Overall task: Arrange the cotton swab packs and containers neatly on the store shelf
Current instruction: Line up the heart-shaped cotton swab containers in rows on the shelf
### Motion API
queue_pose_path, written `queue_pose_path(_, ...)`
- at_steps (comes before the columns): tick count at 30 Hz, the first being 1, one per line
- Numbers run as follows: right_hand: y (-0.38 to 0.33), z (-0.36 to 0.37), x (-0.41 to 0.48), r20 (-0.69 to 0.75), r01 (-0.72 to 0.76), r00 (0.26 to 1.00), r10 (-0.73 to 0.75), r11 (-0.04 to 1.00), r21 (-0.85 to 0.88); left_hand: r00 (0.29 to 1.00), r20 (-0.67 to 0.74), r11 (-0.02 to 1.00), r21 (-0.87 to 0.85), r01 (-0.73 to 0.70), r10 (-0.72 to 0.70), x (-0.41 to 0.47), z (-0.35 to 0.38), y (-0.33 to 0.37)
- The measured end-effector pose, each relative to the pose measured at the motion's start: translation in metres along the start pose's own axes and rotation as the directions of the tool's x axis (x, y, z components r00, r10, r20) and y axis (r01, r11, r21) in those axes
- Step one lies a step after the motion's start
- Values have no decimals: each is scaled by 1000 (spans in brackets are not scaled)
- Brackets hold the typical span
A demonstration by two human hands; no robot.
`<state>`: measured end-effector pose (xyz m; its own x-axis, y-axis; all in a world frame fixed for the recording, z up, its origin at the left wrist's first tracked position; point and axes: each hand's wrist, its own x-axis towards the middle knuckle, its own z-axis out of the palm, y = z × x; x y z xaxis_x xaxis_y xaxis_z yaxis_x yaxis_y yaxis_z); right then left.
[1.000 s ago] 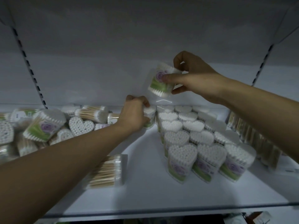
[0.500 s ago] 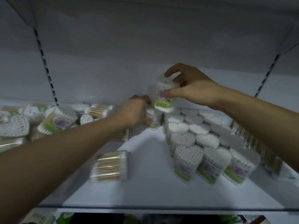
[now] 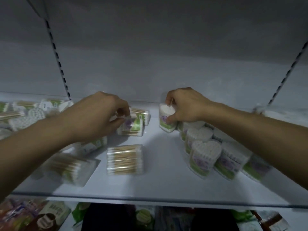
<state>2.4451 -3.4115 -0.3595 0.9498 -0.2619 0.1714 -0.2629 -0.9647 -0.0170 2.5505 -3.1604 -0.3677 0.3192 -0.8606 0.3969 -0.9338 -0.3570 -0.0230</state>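
Dim white store shelf (image 3: 163,180), seen from above along a person's two bare forearms.

A heart-shaped container (image 3: 165,120) of cotton swabs now sits at the back of the shelf, at the far left end of the rows (image 3: 205,152) of matching hearts. The right hand (image 3: 186,105) grips it from above, fingers curled over its top and thumb against its purple and green label. A second ago this hand held the container in the air against the back wall (image 3: 150,72); it has since come down. The container looks slightly tilted, so it is likely being seated rather than finished.

Left of it, well apart, the left hand (image 3: 98,115) has moved off the back corner and pinches a pack (image 3: 133,127) lying on its side, thumb and fingertips closed on its near end. This is probably the next item to sort.

Nearer the front lie flat packs (image 3: 125,159) of wooden-stemmed swabs, blurred and unaligned. A loose pile (image 3: 23,114) of packs and hearts fills the far left.

The rows on the right gain one more piece; the left half still needs sorting.
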Motion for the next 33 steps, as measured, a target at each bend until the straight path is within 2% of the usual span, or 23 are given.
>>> queue_pose_path(4, 0, 8, 4, 14, -3, 1000, 3, 999, -53, 1000, 16, 993, -118, -12, 14, -30, -8, 10)
queue_pose_path(7, -5, 5, 4, 39, 6, 999, 0, 990, -138, 994, 105, 992, -126, -7, 20, -50, -6, 11)
queue_pose_path(9, -18, -1, 4, -6, 78, 997, -81, 981, -175, 984, 176, 993, -118, -5, 26, -58, -2, 13)
queue_pose_path(11, -38, -6, 9, -54, 222, 972, -227, 971, -93, 973, 230, 996, -94, 4, 18, -60, 3, 17)
queue_pose_path(13, -60, -3, 16, -13, 340, 940, -341, 940, -38, 972, 234, 999, -43, -13, 23, -60, 10, 21)
queue_pose_path(16, -84, 12, 27, 100, 459, 886, -452, 887, -52, 986, 159, 998, -23, -54, 57, -66, 10, 21)
queue_pose_path(18, -89, 21, 32, 99, 512, 858, -503, 854, -91, 996, 70, 994, -103, -47, 54, -74, 3, 15)
queue_pose_path(21, -92, 31, 37, 91, 582, 813, -575, 801, -139, 999, -38, 968, -249, 5, -15, -90, -8, 5)
queue_pose_path(25, -94, 39, 40, 150, 599, 800, -580, 768, -226, 979, -144, 927, -367, 79, -141, -106, -9, 7)
queue_pose_path(28, -90, 35, 35, 156, 586, 810, -566, 794, -162, 952, -216, 871, -484, 88, -217, -114, -7, 12)
queue_pose_path(33, -71, 15, 24, 11, 459, 887, -462, 883, 95, 889, -247, 693, -713, 103, -386, -116, 5, 26)
